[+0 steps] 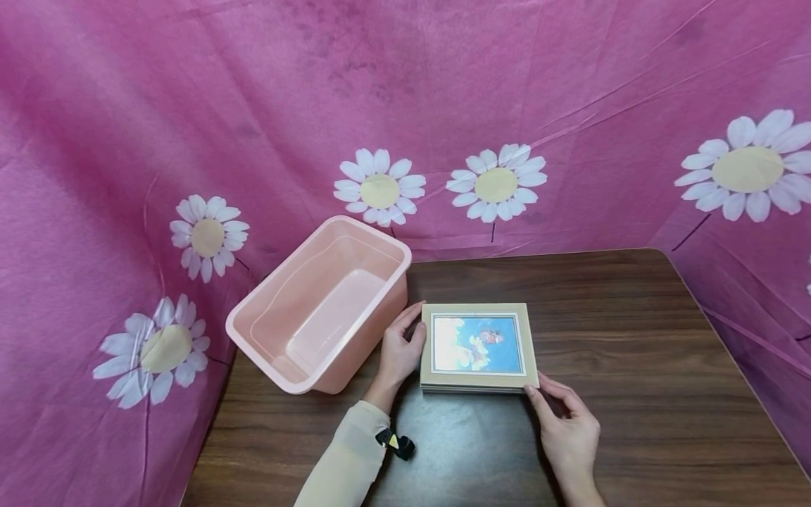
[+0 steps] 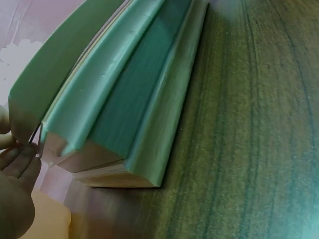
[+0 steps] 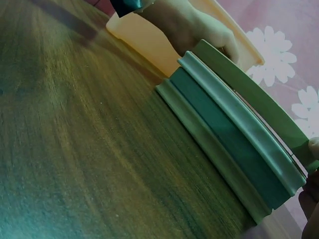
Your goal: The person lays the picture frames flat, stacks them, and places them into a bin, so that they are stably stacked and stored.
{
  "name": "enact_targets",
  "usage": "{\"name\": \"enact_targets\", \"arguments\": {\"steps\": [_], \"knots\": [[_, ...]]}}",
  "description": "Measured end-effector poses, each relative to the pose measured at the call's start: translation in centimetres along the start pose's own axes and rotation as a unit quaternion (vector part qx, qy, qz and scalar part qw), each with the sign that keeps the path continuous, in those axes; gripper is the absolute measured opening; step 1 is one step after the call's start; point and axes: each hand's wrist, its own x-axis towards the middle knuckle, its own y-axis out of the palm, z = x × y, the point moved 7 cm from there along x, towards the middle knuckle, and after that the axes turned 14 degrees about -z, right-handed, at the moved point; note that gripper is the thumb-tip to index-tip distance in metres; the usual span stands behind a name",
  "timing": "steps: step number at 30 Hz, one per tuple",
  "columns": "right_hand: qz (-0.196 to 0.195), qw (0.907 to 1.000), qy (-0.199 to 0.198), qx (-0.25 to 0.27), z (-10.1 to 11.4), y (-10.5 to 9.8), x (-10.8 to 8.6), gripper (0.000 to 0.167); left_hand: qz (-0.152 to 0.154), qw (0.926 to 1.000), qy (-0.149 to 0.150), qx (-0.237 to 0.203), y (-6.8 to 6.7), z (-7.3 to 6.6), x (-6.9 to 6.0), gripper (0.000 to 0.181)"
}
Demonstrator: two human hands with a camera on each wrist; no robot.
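Observation:
A picture frame [image 1: 478,345] with a cream border and a blue picture of flowers lies on top of a stack of frames [image 2: 129,94]. My left hand [image 1: 400,352] holds the top frame by its left edge. At its near right corner, my right hand [image 1: 567,422] pinches it, thumb on the upper face. Both wrist views show the top frame tilted slightly apart from the frames [image 3: 219,124] under it. Those lower frames rest flat on one another, their sides facing me. The fingertips beneath the top frame are partly hidden.
A pink plastic basin [image 1: 364,352] stands to the left of the stack, with nothing visible inside. The dark wooden table [image 1: 646,394] extends to the right. Pink cloth [image 1: 437,84] with white daisies hangs around the table's back and sides.

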Motion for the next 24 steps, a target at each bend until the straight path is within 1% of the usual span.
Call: {"name": "enact_targets", "arguments": {"steps": [2, 6, 11, 16, 20, 22, 24], "knots": [[-0.001, 1.0000, 0.000, -0.002, -0.12, -0.01, -0.04, 0.018, -0.001, 0.9999, 0.014, 0.007, 0.00, -0.02, -0.09, 0.039], [0.003, 0.9999, -0.004, -0.010, -0.03, 0.02, -0.03, 0.016, -0.003, 0.9991, 0.034, 0.025, 0.03, -0.12, -0.21, 0.038], [0.013, 0.9997, -0.004, -0.023, 0.37, 0.05, 0.13, 0.016, 0.000, 0.9970, 0.050, 0.058, 0.10, -0.28, -0.38, 0.040], [0.024, 0.9996, 0.007, -0.012, 0.30, 0.17, 0.26, 0.015, 0.005, 0.9939, 0.057, 0.095, 0.10, -0.46, -0.49, 0.041], [0.029, 0.9995, 0.014, -0.004, 0.26, 0.18, 0.34, 0.014, 0.013, 0.9945, 0.041, 0.096, 0.10, -0.42, -0.46, 0.042], [0.033, 0.9993, 0.016, -0.002, 0.21, 0.19, 0.36, 0.013, 0.018, 0.9957, 0.023, 0.088, 0.09, -0.19, -0.47, 0.042], [0.041, 0.9990, 0.020, 0.003, 0.18, 0.23, 0.37, 0.013, 0.020, 0.9976, -0.007, 0.066, 0.04, 0.25, -0.54, 0.042]]}}
